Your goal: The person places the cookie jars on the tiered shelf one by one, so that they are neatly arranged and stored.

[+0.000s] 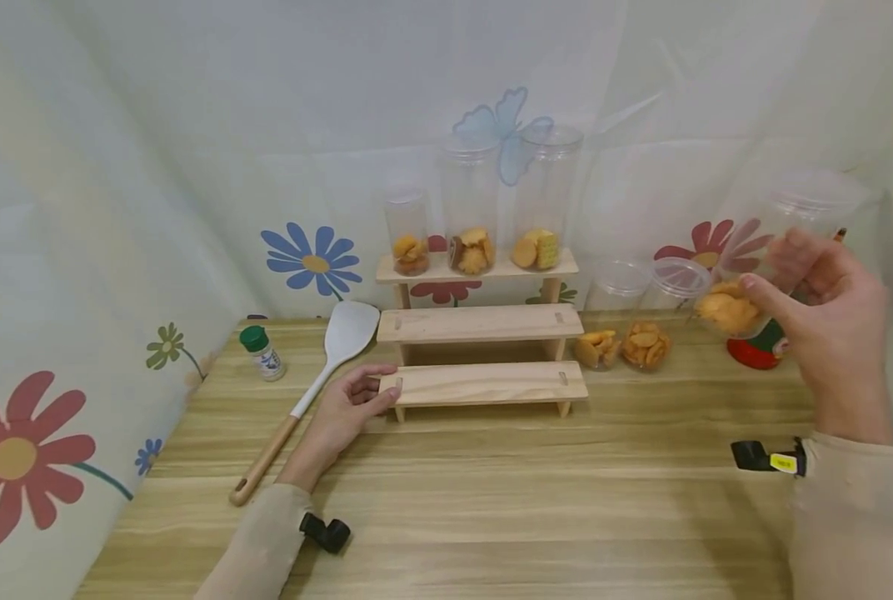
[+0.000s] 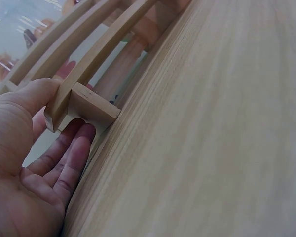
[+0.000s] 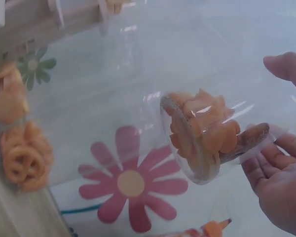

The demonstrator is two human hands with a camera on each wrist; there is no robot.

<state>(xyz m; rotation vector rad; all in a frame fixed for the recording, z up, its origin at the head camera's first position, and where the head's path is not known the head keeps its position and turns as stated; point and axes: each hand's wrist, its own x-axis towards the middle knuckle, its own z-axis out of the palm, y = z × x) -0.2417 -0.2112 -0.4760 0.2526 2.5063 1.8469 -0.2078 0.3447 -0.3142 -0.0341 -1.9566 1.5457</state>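
My right hand [image 1: 840,308] grips a tall clear jar [image 1: 750,262] with a wide lid, raised and tilted above the right side of the table. Crackers and other snacks [image 3: 204,131] lie at its bottom in the right wrist view. At the left end of a three-step wooden rack [image 1: 484,383], my left hand [image 1: 345,408] holds the lowest step. The left wrist view shows the thumb [image 2: 39,94] on the step's edge and the other fingers curled under it. On the top step stand three clear snack jars: a short one [image 1: 407,233] and two taller ones [image 1: 471,208].
Two smaller lidded jars [image 1: 617,317] of snacks stand right of the rack. Behind the held jar is a red and green object [image 1: 761,350], partly hidden. A white turner [image 1: 326,367] with a wooden handle and a green-capped shaker [image 1: 262,354] lie left. A flowered curtain [image 1: 341,100] hangs behind.
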